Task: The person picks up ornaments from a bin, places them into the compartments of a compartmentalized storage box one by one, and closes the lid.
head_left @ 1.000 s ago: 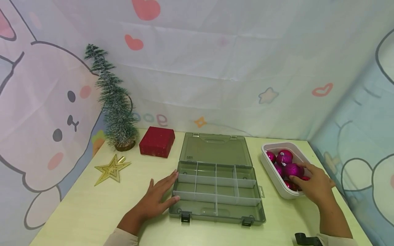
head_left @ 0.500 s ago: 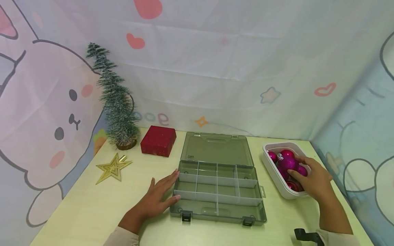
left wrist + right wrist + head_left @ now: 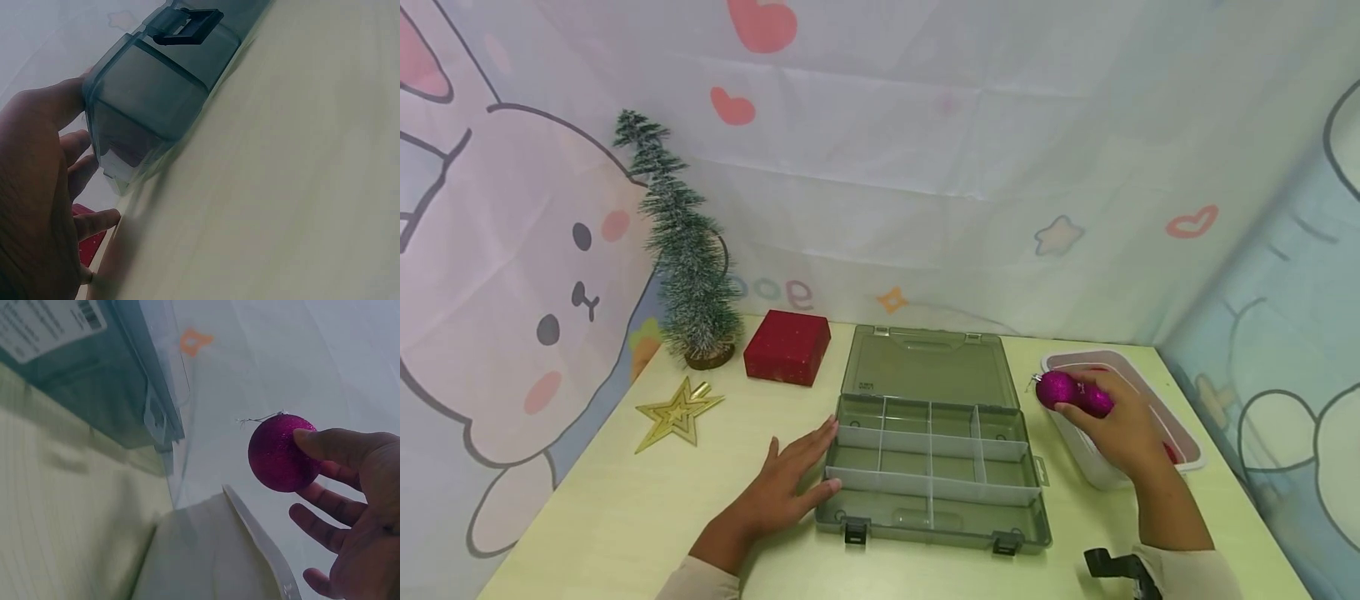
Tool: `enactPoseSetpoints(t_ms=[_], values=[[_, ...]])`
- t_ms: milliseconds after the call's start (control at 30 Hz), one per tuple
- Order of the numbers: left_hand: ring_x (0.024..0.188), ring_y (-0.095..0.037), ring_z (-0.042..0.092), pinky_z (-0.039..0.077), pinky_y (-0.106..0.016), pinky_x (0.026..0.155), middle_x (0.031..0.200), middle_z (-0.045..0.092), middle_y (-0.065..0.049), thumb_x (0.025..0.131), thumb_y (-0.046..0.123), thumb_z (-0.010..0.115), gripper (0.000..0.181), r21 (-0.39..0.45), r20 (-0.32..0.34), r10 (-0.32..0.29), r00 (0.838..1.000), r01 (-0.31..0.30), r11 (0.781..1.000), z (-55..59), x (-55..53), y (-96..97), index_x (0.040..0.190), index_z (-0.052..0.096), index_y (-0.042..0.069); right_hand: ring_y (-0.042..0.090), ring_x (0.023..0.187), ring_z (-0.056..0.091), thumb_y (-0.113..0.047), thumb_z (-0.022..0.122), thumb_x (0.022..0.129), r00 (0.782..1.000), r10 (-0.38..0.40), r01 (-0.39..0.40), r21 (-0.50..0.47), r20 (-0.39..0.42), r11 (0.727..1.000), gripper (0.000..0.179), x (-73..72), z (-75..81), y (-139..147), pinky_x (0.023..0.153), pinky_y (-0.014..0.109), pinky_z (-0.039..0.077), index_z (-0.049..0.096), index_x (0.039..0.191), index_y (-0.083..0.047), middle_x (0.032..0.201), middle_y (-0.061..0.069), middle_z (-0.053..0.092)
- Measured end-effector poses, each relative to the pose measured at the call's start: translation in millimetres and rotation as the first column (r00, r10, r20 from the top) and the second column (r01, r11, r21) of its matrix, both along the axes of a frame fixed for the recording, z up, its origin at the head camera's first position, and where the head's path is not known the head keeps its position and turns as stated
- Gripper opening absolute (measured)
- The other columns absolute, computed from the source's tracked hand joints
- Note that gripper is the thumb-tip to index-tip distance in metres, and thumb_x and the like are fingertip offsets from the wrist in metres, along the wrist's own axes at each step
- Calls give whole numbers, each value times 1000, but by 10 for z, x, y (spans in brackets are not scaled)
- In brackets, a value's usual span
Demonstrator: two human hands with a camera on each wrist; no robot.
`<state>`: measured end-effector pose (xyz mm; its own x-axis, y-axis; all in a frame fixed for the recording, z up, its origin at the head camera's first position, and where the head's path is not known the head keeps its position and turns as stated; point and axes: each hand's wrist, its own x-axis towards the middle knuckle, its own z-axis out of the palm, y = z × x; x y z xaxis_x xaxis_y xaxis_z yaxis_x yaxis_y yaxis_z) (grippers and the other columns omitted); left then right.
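My right hand [image 3: 1116, 425] pinches a glittery purple Christmas bauble [image 3: 1057, 390] between thumb and fingers, above the left rim of a white tub [image 3: 1078, 450]. In the right wrist view the bauble [image 3: 282, 453] hangs clear of the tub, a thin silver wire at its cap. A second purple bauble [image 3: 1096, 403] shows just beside it in the head view; whether the hand touches that one I cannot tell. My left hand [image 3: 778, 492], fingers spread, rests against the left side of a grey-green divided plastic box [image 3: 928, 533], whose lid lies open behind it.
Behind the left hand stand a frosted miniature Christmas tree [image 3: 692, 267] and a dark red box [image 3: 787, 347]. A gold star [image 3: 677, 413] lies on the table in front of the tree. A printed cloth backdrop [image 3: 880, 167] rises along the table's back edge.
My right hand has lifted a purple bauble from the tub's contents and moved left to the tub's rim. The left hand stays against the divided box.
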<state>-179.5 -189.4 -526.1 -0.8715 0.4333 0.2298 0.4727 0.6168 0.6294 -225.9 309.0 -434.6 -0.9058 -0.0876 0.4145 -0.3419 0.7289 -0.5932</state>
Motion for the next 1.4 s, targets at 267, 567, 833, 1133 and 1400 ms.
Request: enactPoseSetpoints(t_ms=[267,567,833,1133,1400], values=[[164,-44,36,4,-94,117,181,33,-3,107,42,67,77,3,15,-2,1000,2,1000,20,13,8,171,37,12,31,124,66,-19,86,96,997,42,-38,-54,66,998,56,-37,-17,-207,101,15,57,67,147,-7,145,21,68],[164,-44,36,5,-95,117,181,33,-1,107,44,66,77,-6,14,5,1000,-5,1000,3,22,14,172,36,15,41,134,63,-12,83,97,984,161,-155,-76,74,985,52,-139,-31,-452,113,69,51,66,146,-5,141,21,70],[165,-43,35,4,-94,118,181,32,-1,107,45,65,78,-15,20,7,1000,-6,1000,-10,20,10,172,35,15,37,131,63,-11,80,100,966,247,-238,-118,72,964,47,-99,9,-731,110,68,55,67,145,-8,141,16,70],[166,-40,34,5,-93,119,181,31,0,107,45,66,79,-20,20,9,1000,-8,1000,-11,-3,-10,173,34,17,39,135,63,-6,79,99,938,336,-318,-171,86,933,50,-76,9,-1115,107,68,55,65,148,-7,142,16,68],[165,-41,35,4,-93,119,181,31,-1,107,45,66,78,-12,24,10,1000,-10,1000,5,4,-3,172,35,16,41,133,64,-4,80,97,945,318,-302,-178,74,937,52,-59,29,-1470,107,66,56,64,146,-1,139,20,69]])
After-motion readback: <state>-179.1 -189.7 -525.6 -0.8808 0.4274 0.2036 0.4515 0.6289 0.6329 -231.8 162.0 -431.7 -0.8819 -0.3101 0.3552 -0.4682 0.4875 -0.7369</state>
